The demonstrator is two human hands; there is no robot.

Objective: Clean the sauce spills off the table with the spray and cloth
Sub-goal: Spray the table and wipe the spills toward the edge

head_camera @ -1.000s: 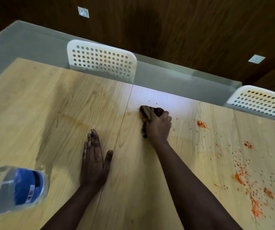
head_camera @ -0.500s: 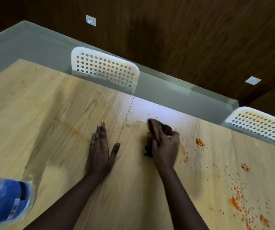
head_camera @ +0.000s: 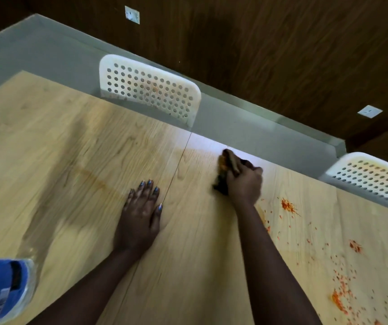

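Your right hand has carried the bunched cloth back toward the table's far edge; your left hand lies flat, fingers spread, and sauce spills spot the right side.

Dark wood-panelled wall; grey floor; two white perforated chairs.
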